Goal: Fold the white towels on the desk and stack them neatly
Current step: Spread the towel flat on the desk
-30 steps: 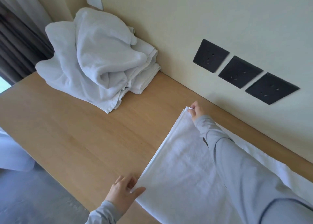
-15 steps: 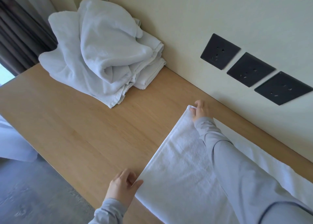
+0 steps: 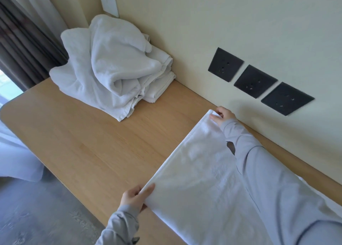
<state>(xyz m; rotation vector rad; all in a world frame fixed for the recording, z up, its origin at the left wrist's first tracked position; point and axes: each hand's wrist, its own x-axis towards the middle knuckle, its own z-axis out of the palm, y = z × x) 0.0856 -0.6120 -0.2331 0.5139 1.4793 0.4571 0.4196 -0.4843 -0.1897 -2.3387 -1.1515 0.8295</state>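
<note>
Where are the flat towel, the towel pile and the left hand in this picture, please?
flat towel [image 3: 194, 180], head view, middle of its spread cloth.
towel pile [image 3: 114, 70], head view, the crumpled top towel.
left hand [image 3: 133, 197], head view, middle of the hand.

The left hand [image 3: 134, 196] changed its hold on the near corner of the towel [image 3: 194, 180]. Its fingers, which had lain spread on the desk [image 3: 92, 152] a second before, curled in under the hem, and the thumb lay across the top. The right hand [image 3: 223, 116], pinching the far corner, edged slightly nearer the wall [image 3: 203, 31].
</note>
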